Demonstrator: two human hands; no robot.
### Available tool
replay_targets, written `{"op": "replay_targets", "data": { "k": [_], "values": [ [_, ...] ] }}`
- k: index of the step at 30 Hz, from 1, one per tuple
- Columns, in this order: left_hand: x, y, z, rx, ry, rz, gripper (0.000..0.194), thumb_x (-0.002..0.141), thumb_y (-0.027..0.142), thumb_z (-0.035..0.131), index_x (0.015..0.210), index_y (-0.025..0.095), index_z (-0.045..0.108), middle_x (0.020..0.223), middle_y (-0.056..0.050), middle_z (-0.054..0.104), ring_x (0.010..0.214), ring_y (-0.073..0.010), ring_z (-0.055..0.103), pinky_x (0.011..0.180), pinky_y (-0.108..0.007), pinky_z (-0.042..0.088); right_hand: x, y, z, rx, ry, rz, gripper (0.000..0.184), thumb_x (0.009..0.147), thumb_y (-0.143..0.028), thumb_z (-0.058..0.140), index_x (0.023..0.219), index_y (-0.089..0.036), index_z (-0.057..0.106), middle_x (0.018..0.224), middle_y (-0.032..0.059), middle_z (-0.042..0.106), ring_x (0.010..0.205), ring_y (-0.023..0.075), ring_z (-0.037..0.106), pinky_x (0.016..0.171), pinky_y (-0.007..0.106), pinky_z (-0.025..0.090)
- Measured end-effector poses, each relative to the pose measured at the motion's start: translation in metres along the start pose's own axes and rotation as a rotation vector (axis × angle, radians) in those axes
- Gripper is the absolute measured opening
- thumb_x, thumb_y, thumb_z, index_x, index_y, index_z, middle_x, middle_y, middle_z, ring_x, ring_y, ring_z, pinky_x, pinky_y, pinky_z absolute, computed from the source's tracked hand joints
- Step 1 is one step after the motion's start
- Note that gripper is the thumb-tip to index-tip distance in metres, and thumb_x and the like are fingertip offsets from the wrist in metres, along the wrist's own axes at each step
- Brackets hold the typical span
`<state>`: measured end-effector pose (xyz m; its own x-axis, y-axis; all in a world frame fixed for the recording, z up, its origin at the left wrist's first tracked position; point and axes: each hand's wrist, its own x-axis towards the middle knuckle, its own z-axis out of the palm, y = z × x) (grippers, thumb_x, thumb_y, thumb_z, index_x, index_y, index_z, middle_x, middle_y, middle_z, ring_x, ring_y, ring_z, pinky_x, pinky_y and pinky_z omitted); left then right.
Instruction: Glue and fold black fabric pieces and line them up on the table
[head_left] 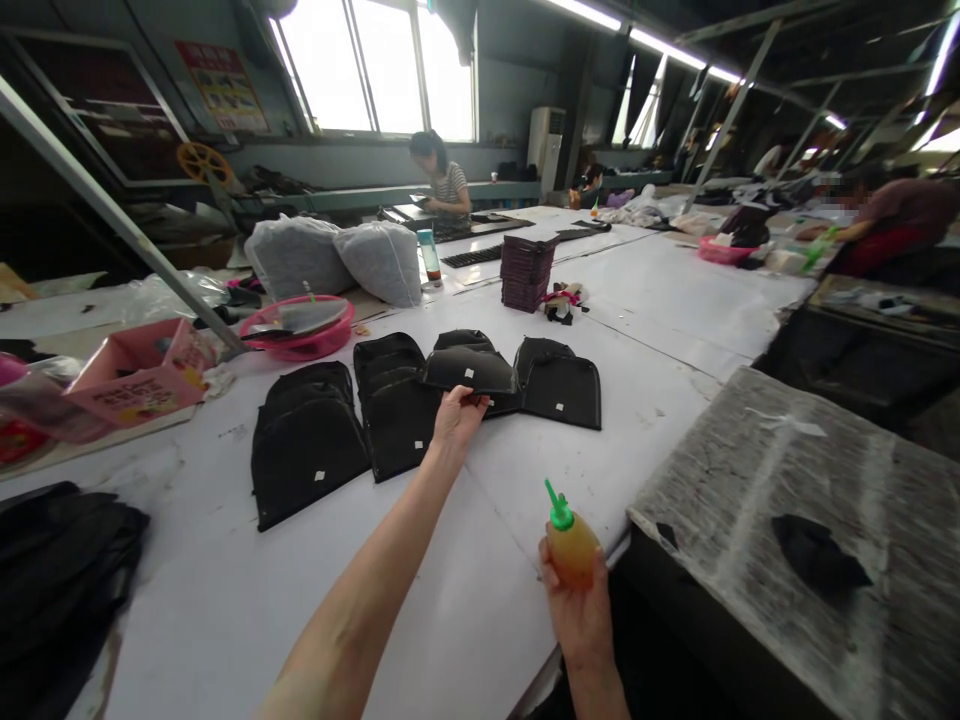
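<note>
My left hand (pixel 459 418) is closed on the near edge of a black rounded fabric panel (pixel 480 372) with a small white tag, tilted up above a stack of similar pieces. On either side lie more stacks of black panels: one at the left (pixel 309 440), one beside it (pixel 394 420) and one at the right (pixel 562 385), each showing a white tag. In my right hand (pixel 581 590) a squeeze bottle (pixel 574 548) of amber liquid stands upright, its green nozzle pointing up. The bottle is apart from the panels, nearer to me.
A pink basin (pixel 300 330) and a pink box (pixel 139 375) stand at the left. Behind the panels is a dark purple stack (pixel 527 272). Black cloth (pixel 64 560) lies front left; a wrapped block (pixel 795 500) stands right. Other people sit farther off.
</note>
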<state>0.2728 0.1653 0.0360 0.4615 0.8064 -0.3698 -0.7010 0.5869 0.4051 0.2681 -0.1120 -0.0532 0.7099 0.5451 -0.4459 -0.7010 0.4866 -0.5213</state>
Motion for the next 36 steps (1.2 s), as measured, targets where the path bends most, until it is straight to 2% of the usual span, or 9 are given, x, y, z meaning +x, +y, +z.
{"op": "replay_targets", "data": {
  "k": [4,9,12,15,24,30,36],
  "values": [
    [0.005,-0.029,-0.019,0.007,0.108,-0.045,0.026,0.069,-0.007,0.050,0.073,0.018,0.049,0.069,0.003,0.060,0.065,-0.0114,0.060,0.072,-0.027,0.051,-0.001,-0.001,0.000,-0.014,-0.044,0.019,0.050,0.066,-0.059,0.085,0.102,-0.025,0.077,0.095,0.0065,0.078,0.072,0.0171,0.069,0.051,0.023,0.054],
    [-0.001,-0.050,-0.034,0.007,0.184,-0.107,0.027,0.071,-0.008,0.048,0.076,0.018,0.052,0.071,0.001,0.061,0.065,-0.0123,0.060,0.069,-0.027,0.053,0.001,0.000,-0.004,-0.035,-0.024,0.019,0.050,0.063,-0.061,0.086,0.099,-0.027,0.077,0.096,0.0061,0.078,0.074,0.0180,0.068,0.053,0.024,0.054],
    [-0.004,-0.055,-0.036,-0.001,0.205,-0.109,0.028,0.071,-0.009,0.049,0.078,0.019,0.053,0.072,0.001,0.061,0.066,-0.0120,0.061,0.071,-0.027,0.054,0.000,0.000,-0.004,-0.059,-0.056,-0.009,0.048,0.068,-0.061,0.083,0.101,-0.027,0.076,0.099,0.0060,0.077,0.075,0.0176,0.067,0.051,0.023,0.052],
    [-0.007,-0.057,-0.037,0.003,0.212,-0.113,0.027,0.072,-0.009,0.052,0.076,0.018,0.053,0.070,0.002,0.060,0.067,-0.0119,0.061,0.073,-0.028,0.054,-0.001,-0.001,-0.003,-0.079,-0.071,-0.011,0.049,0.070,-0.063,0.081,0.101,-0.026,0.076,0.094,0.0060,0.076,0.073,0.0168,0.065,0.050,0.023,0.051],
    [-0.014,-0.065,-0.046,0.031,0.206,-0.104,0.029,0.069,-0.010,0.060,0.078,0.017,0.057,0.077,0.001,0.065,0.076,-0.0122,0.064,0.085,-0.033,0.054,-0.002,-0.003,0.002,-0.087,-0.058,-0.030,0.050,0.067,-0.060,0.084,0.100,-0.023,0.076,0.094,0.0058,0.075,0.076,0.0180,0.066,0.049,0.022,0.051],
    [-0.018,-0.071,-0.045,0.070,0.187,-0.051,0.040,0.067,-0.011,0.060,0.091,0.020,0.063,0.085,0.001,0.067,0.078,-0.0116,0.063,0.091,-0.037,0.054,-0.002,-0.005,0.004,-0.067,-0.047,-0.037,0.052,0.062,-0.058,0.088,0.097,-0.022,0.076,0.097,0.0054,0.075,0.074,0.0171,0.066,0.049,0.022,0.052],
    [-0.023,-0.080,-0.041,0.103,0.168,0.032,0.049,0.068,-0.012,0.059,0.101,0.023,0.063,0.096,0.000,0.069,0.087,-0.0121,0.064,0.091,-0.033,0.055,-0.002,-0.003,0.003,-0.080,-0.047,-0.036,0.054,0.063,-0.060,0.087,0.100,-0.021,0.076,0.095,0.0059,0.075,0.076,0.0179,0.066,0.050,0.022,0.052]
  ]
}}
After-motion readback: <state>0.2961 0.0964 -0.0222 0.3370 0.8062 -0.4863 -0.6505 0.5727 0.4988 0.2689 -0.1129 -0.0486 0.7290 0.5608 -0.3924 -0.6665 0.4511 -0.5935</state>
